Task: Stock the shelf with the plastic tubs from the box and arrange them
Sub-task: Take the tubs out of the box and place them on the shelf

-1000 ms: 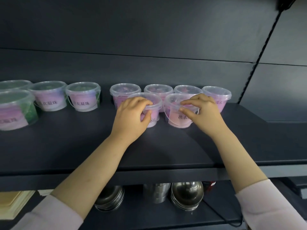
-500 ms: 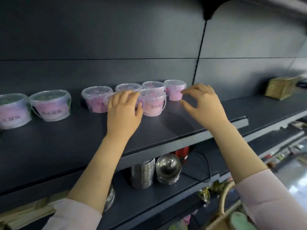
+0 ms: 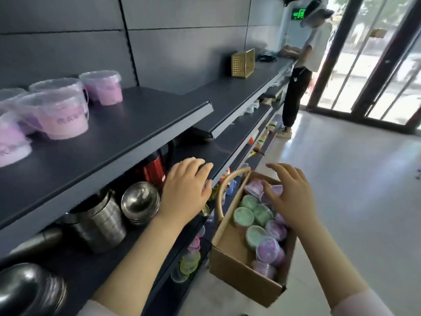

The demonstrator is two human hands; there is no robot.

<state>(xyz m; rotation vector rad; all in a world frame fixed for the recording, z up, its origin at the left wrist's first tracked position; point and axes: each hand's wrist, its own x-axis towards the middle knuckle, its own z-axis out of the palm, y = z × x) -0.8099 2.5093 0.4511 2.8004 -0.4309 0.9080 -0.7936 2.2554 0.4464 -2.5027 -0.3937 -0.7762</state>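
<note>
A cardboard box stands on the floor at lower right, holding several clear-lidded plastic tubs, some green and some purple. My right hand hovers over the box's far end with fingers spread, empty, just above a purple tub. My left hand is open and empty in front of the lower shelf, left of the box. On the dark upper shelf at the left stand several pink and purple tubs, one further back.
Steel bowls, a steel pot and a red flask fill the shelf below. Coloured cups sit lower down. A gold mesh basket stands further along the shelf. A person stands by the glass doors.
Both hands have let go of the tubs on the shelf and dropped to the right, down toward the box. My view swung right and down.
</note>
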